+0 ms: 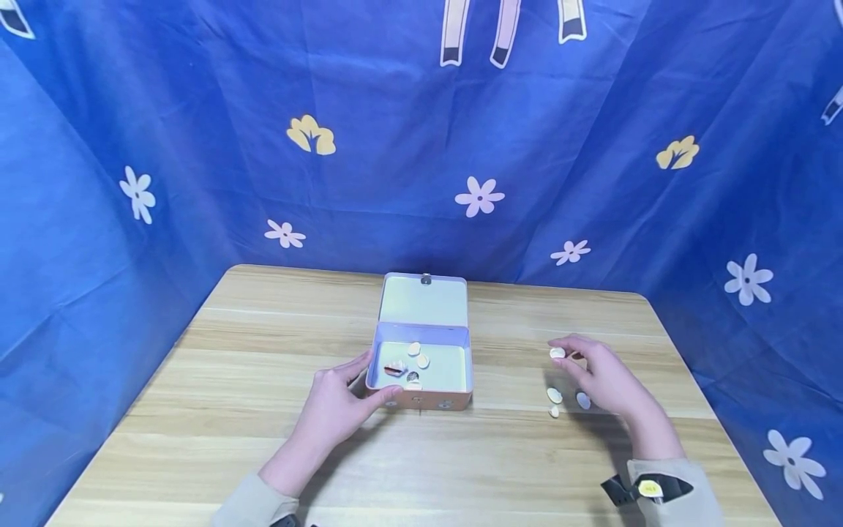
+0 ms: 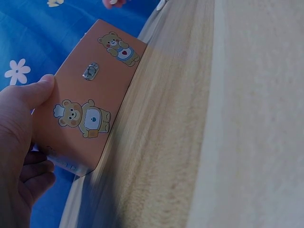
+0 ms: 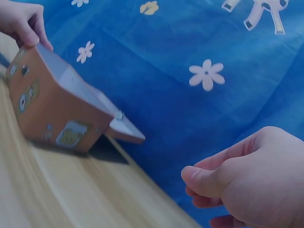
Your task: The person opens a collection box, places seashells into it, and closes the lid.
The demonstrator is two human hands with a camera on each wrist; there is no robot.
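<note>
Pale seashell (image 1: 557, 353): pinched between thumb and fingertips of the right hand (image 1: 602, 377), apparently raised off the tabletop (image 1: 500, 468), well to the right of the box. Three loose shells (image 1: 555, 396) lie near that hand, on the person's side of it. Hinged box (image 1: 461, 400): lid (image 1: 424, 300) open and tipped back, several small shells (image 1: 414, 349) on its floor. Left hand (image 1: 339, 399) grips its near-left corner, thumb on the front wall. Risks, judged: the smooth, thin shell may slip from so small a pinch; the right hand could nudge the loose shells if lowered; an uneven left-hand pull might skew the box.
</note>
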